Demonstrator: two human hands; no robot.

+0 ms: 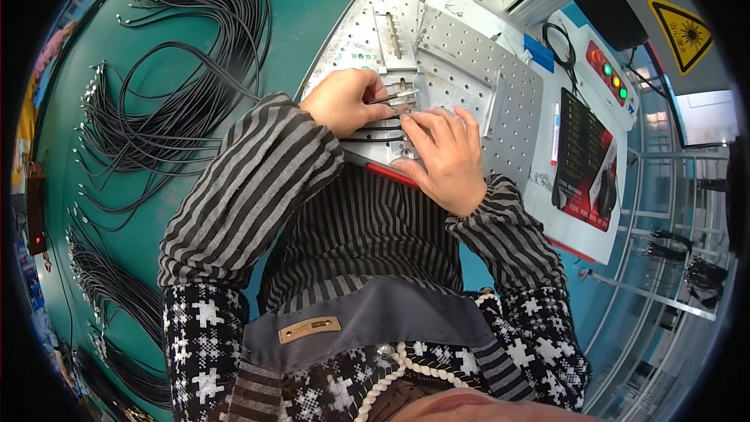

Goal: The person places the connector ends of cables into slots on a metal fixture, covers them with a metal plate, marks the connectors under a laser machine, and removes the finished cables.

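My left hand (344,101) is closed, thumb and fingers pinching a black cable whose metal end reaches over a small metal fixture (404,86). Another black cable (373,140) lies just below that hand, its end on the fixture's near part. From the right, my right hand (448,158) rests on the fixture with fingers apart. Its index fingertip touches beside the cable ends, and its thumb lies lower on the fixture's edge. My fingers partly hide the cable ends.
Bundles of black cables (226,8) with metal ends cover the green table (301,0) at left. A perforated metal plate (512,125) carries the fixture. Farther right are a button box (611,74), a black-and-red mat (582,164), a marker (555,137) and a machine with a yellow warning sign (680,35).
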